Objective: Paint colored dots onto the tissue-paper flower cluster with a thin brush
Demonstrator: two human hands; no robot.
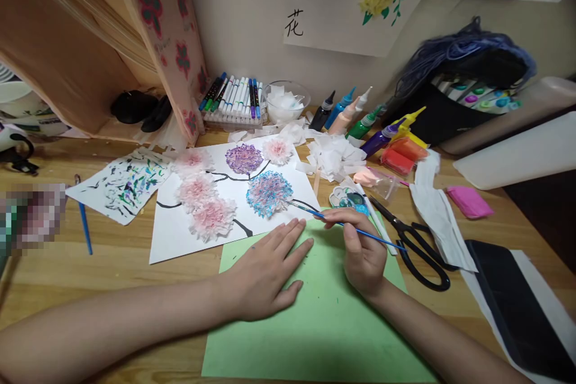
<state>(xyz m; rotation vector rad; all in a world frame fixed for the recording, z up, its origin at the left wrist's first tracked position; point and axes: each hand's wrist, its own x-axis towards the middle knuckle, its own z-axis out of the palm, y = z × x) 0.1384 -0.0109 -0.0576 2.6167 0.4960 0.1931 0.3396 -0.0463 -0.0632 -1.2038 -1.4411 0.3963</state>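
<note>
My right hand (360,246) pinches a thin blue paintbrush (371,235), its tip pointing left at the edge of a blue and pink tissue-paper flower (270,193). That flower sits on a white sheet (180,246) with black painted branches, among several pink flowers (211,216) and a purple one (243,158). Flat on a green sheet (310,336), my left hand (265,270) lies with its fingers stretched out just below the white sheet. A small palette (348,199) with blue paint stands behind my right hand.
Black scissors (420,246) lie right of the green sheet. Paint bottles (346,117), tissue scraps (335,156), a clear bowl (287,102) and markers (236,96) line the back. At left lie a paint-smeared paper (130,186) and another blue brush (84,225).
</note>
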